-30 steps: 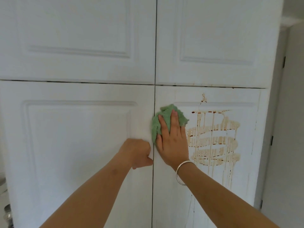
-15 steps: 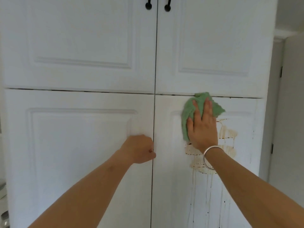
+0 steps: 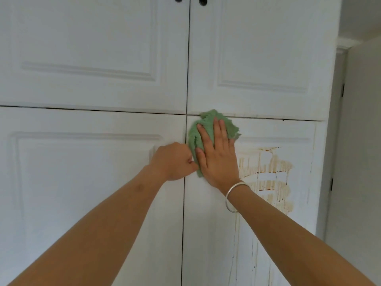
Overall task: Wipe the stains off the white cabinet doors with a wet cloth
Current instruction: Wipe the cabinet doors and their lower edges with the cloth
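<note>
Compared with half a second earlier, your right hand [image 3: 216, 159] and the cloth [image 3: 208, 122] sit further left, at the top-left corner of the lower right door [image 3: 210, 234], beside the centre seam. Its fingers are straight and slightly spread, and the palm presses the cloth flat to the panel. Your left hand [image 3: 173, 162] is curled into a fist at the edge of the lower left door [image 3: 82, 182]; whether it grips that edge cannot be told.

Progress: partial. The stain [image 3: 268, 178] remains on the right part of the recessed panel, to the right of the cloth. It shows as brown-orange horizontal bands, paler toward the left. Thin drips [image 3: 255, 256] run down below it. Judge most of the wiping as outstanding. The other three doors show no plain marks.

Materials: the cloth is green, nubbly and bunched in soft folds, so it should conform to mouldings. The doors are white, hard and painted, with rectangular frame mouldings whose grooves are likely to hold residue. A smooth metal bangle [image 3: 233, 195] circles your right wrist.
</note>
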Action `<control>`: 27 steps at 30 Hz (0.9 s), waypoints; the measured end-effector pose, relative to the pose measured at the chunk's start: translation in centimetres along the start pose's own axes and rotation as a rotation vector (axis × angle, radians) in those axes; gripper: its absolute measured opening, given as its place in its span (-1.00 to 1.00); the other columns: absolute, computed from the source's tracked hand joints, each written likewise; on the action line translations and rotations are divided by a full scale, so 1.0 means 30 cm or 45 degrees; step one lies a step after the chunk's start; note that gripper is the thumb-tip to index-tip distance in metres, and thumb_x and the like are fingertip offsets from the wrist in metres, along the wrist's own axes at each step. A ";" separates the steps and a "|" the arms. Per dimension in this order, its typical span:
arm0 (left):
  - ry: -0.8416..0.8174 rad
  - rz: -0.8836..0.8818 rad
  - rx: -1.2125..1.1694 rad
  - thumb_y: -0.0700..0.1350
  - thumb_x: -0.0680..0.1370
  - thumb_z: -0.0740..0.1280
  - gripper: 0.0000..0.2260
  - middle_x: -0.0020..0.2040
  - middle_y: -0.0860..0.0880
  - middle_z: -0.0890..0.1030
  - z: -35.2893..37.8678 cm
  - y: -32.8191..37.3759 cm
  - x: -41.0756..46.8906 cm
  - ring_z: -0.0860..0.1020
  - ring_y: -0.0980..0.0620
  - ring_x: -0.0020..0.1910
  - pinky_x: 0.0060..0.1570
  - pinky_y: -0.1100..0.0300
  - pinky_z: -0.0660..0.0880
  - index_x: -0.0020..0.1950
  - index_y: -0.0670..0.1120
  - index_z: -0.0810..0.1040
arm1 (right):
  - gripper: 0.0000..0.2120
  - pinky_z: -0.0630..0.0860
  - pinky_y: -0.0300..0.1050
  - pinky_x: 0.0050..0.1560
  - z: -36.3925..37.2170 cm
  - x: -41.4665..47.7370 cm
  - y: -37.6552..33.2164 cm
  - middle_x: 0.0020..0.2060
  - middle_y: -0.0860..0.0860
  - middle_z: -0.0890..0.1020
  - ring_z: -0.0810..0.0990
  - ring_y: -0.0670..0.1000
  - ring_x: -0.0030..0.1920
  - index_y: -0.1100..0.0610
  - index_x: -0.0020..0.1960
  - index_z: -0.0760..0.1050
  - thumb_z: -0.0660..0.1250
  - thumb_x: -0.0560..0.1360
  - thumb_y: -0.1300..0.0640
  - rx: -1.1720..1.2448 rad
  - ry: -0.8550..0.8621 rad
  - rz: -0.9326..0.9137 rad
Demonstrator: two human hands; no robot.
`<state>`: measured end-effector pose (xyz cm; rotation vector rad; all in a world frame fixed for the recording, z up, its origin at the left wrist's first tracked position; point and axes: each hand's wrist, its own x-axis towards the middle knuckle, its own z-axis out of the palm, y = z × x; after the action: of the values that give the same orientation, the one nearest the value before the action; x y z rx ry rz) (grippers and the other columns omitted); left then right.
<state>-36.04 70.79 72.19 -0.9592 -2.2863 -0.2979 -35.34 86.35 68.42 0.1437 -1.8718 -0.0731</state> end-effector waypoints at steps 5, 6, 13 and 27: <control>-0.015 -0.099 0.081 -0.01 0.45 0.24 -0.65 -0.51 0.01 0.29 -0.011 0.008 -0.006 0.29 0.03 -0.49 -0.43 0.22 0.20 -0.47 -0.09 0.22 | -0.38 -0.03 0.12 0.48 -0.031 0.000 0.115 0.57 0.14 -0.03 -0.13 0.14 0.57 -0.09 0.57 0.07 0.10 0.56 -0.19 0.056 0.030 0.215; -0.023 -0.112 0.082 -0.02 0.44 0.24 -0.66 -0.50 0.01 0.27 -0.010 0.009 -0.008 0.27 0.03 -0.49 -0.42 0.22 0.19 -0.46 -0.08 0.21 | -0.37 0.00 0.16 0.47 -0.042 -0.009 0.152 0.57 0.15 -0.04 -0.12 0.16 0.57 -0.09 0.57 0.05 0.10 0.55 -0.19 0.060 0.036 0.297; -0.099 -0.150 0.071 -0.05 0.45 0.25 -0.64 -0.54 0.02 0.28 -0.028 0.026 -0.001 0.28 0.04 -0.53 -0.46 0.23 0.18 -0.50 -0.07 0.21 | -0.23 -0.13 0.27 0.48 -0.158 -0.075 0.492 0.54 0.20 -0.25 -0.25 0.21 0.54 -0.10 0.57 -0.19 0.00 0.48 -0.34 0.118 -0.155 0.669; -0.052 0.032 -0.072 -0.06 0.45 0.28 -0.60 -0.53 0.00 0.21 -0.008 0.128 0.133 0.22 0.00 -0.50 -0.44 0.20 0.20 -0.49 -0.07 0.16 | -0.40 -0.14 0.18 0.50 -0.045 -0.196 0.176 0.54 0.26 -0.07 -0.18 0.21 0.55 0.09 0.58 -0.13 -0.10 0.62 -0.11 0.083 -0.162 0.458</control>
<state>-35.36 75.63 74.77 -1.0300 -2.3118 -0.3368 -32.64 92.42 63.92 -0.1574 -2.0001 0.2306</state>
